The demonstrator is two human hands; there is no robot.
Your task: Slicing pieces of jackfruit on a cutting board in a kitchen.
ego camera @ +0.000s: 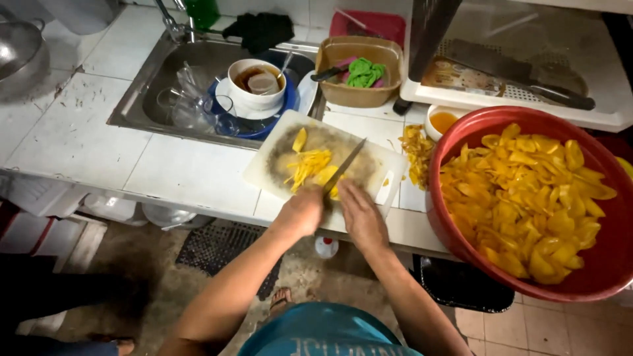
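A white cutting board (277,173) with a dark stained middle lies on the tiled counter in front of the sink. Yellow fruit strips (308,165) are piled on it. My left hand (300,212) is closed around the handle of a knife (346,163), whose blade slants up and to the right over the strips. My right hand (361,214) lies flat on the board's near edge beside the knife. Its fingertips touch a yellow piece (334,191) next to the blade.
A big red basin (461,227) full of yellow slices stands at the right, with yellow peelings (417,155) beside it. The steel sink (148,82) holds glasses, a blue plate and a white bowl. Behind are a brown tub (359,95) and a white tray (514,99) with a cleaver.
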